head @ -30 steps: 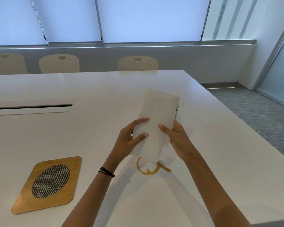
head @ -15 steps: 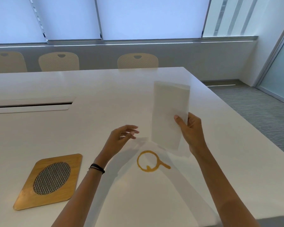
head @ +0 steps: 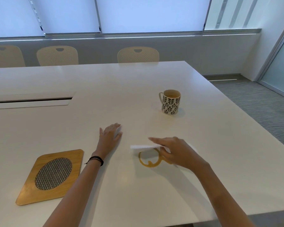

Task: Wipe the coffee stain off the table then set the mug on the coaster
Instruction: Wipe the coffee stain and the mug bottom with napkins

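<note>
Right hand (head: 175, 153) pressed flat on a white paper towel (head: 144, 147), pinning it over the far edge of the brown coffee stain (head: 148, 163) on the table (head: 105, 89). Left hand (head: 111, 136) empty, palm down, fingers spread — beside the stain. Mug (head: 170, 102) upright beyond — well apart from the wooden coaster (head: 51, 176) at near left.

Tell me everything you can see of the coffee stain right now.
The coffee stain is a thin amber-brown ring on the white table, with a short tail to its right. Its near arc shows plainly; the far side lies under a white paper towel that the right hand brings down over it. It looks unsmeared.
</note>
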